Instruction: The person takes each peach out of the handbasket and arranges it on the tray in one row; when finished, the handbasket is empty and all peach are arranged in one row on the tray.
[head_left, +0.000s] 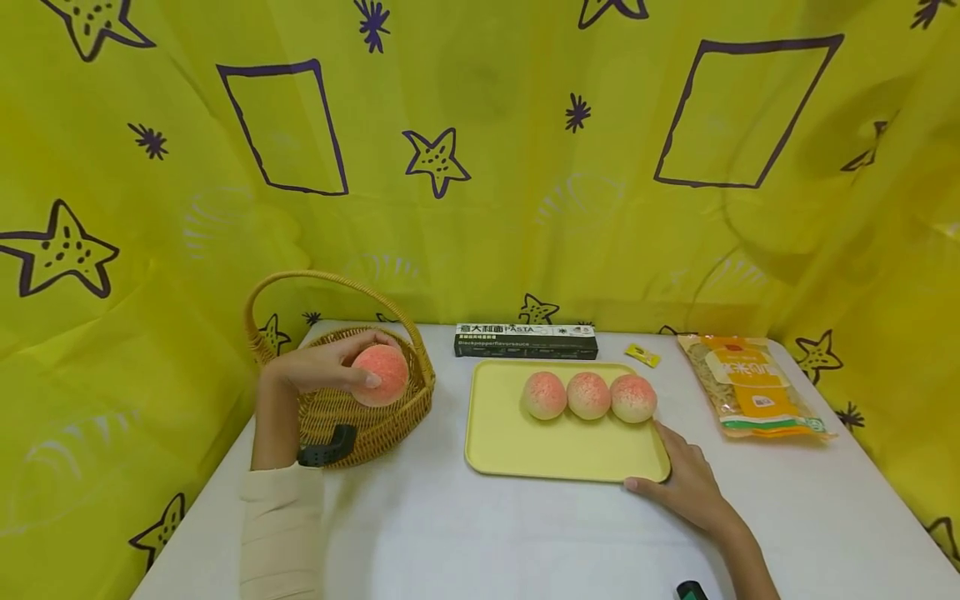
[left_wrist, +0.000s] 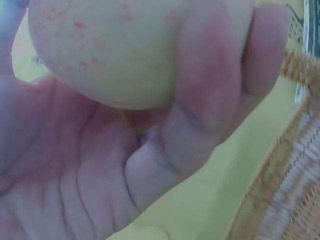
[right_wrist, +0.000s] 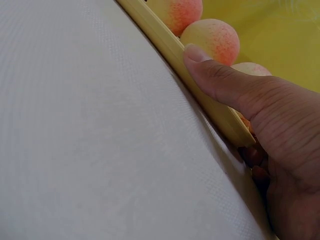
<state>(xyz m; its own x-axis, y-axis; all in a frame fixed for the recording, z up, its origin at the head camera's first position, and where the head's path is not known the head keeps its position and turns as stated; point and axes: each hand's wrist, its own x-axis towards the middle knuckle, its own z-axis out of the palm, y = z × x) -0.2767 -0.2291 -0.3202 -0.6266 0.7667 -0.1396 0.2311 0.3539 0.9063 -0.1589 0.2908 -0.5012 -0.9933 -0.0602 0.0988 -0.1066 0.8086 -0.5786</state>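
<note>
My left hand [head_left: 322, 367] grips a pink-and-cream peach [head_left: 382, 377] above the wicker basket [head_left: 405, 417]. In the left wrist view, curled fingers [left_wrist: 210, 75] wrap the pale side of that peach, and part of the basket shows at the right. Three more peaches [head_left: 588, 396] sit in a row on the yellow tray [head_left: 555, 450]. At the tray's right front corner, my right hand [head_left: 686, 479] holds the edge. The right wrist view shows its thumb [right_wrist: 215, 75] over the rim and the other fingers low at the outer side, mostly hidden.
Behind the tray stands a black-and-white pasta box [head_left: 527, 342], with a small yellow packet [head_left: 642, 356] to its right. An orange-and-clear food bag [head_left: 750, 387] lies at the right. The basket's tall handle [head_left: 337, 283] arches up beside my left hand. Yellow curtains enclose the white table [head_left: 480, 542].
</note>
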